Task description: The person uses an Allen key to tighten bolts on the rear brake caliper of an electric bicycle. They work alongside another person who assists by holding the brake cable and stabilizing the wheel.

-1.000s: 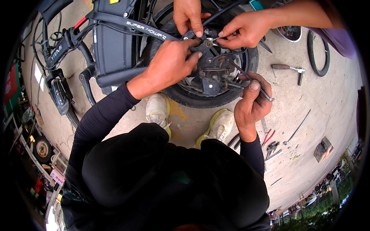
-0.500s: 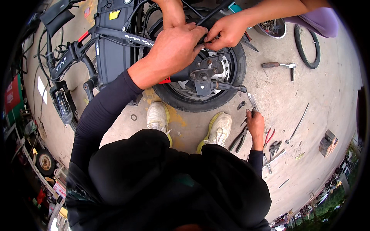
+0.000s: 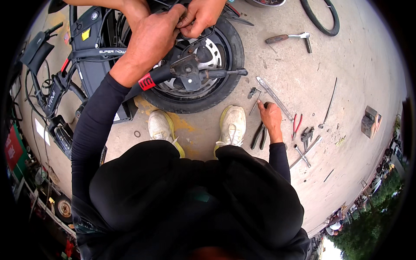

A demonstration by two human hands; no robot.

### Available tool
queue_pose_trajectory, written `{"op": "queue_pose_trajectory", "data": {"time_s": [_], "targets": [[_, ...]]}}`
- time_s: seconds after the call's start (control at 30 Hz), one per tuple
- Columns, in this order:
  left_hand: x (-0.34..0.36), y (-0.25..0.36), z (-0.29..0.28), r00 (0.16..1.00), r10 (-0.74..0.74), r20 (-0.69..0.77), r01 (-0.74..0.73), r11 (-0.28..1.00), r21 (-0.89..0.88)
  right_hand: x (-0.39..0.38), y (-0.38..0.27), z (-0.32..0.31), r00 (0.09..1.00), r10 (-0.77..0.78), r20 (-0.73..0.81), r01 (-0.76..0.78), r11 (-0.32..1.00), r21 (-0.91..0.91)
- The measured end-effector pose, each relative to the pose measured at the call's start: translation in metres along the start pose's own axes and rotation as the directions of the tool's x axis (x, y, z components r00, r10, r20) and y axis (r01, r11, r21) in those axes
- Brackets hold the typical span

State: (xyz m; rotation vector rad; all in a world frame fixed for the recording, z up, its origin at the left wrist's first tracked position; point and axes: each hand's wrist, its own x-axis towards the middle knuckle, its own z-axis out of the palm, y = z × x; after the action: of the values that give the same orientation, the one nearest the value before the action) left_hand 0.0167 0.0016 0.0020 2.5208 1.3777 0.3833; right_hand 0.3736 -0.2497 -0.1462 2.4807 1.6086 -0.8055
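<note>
My left hand (image 3: 151,37) reaches over the bike's rear wheel (image 3: 234,52). Its fingers are closed beside a brake disc (image 3: 212,54), and what they grip is hidden. A co-worker's hand (image 3: 201,17) pinches at the same spot, with their other forearm (image 3: 134,11) behind mine. Low over the floor at right, my right hand (image 3: 271,118) is bent, its fingertips closed at a thin L-shaped hex key (image 3: 253,107). Close by lie a small black tool part (image 3: 252,92), a long flat steel bar (image 3: 275,99) and black-handled pliers (image 3: 258,136).
Red-handled pliers (image 3: 297,125), a cross-shaped wrench (image 3: 306,153) and a ratchet (image 3: 286,38) lie on the concrete. Farther right are a long rod (image 3: 331,103) and a block (image 3: 371,122). A tyre (image 3: 323,18) lies at the top. My shoes (image 3: 162,125) stand before the wheel.
The view has shifted, so the bike and tools sit higher and farther left. More of the hex key now shows beside my right fingertips. My left hand stays with the co-worker's hands.
</note>
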Motion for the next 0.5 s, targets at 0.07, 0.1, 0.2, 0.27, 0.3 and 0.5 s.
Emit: {"op": "queue_pose_trajectory", "data": {"time_s": [0.07,0.1,0.2,0.27,0.3,0.5], "targets": [[0.001,0.001,-0.016,0.999,0.025,0.030,-0.028,0.997,0.077,-0.003,-0.001,-0.025,0.984,0.091,0.152,-0.145,0.905,0.401],[-0.005,0.000,-0.036,0.999,0.015,0.050,-0.022,0.988,0.152,-0.011,-0.029,-0.057,0.954,0.123,0.272,-0.273,0.730,0.627],[-0.012,0.011,-0.084,0.996,0.084,-0.029,-0.075,0.968,0.238,-0.026,-0.082,-0.134,0.979,-0.141,0.146,-0.021,0.646,0.763],[-0.034,0.029,-0.097,0.996,-0.083,-0.044,0.074,0.980,-0.187,-0.030,-0.143,-0.169,0.918,-0.395,0.026,0.209,0.541,0.815],[-0.049,0.044,-0.098,0.970,-0.231,0.081,0.243,0.859,-0.451,-0.032,-0.173,-0.181,0.874,-0.486,0.001,0.301,0.544,0.783],[-0.081,0.059,-0.066,0.938,-0.213,0.273,0.346,0.540,-0.767,-0.030,-0.244,-0.154,0.734,-0.658,-0.169,0.542,0.418,0.729]]}}
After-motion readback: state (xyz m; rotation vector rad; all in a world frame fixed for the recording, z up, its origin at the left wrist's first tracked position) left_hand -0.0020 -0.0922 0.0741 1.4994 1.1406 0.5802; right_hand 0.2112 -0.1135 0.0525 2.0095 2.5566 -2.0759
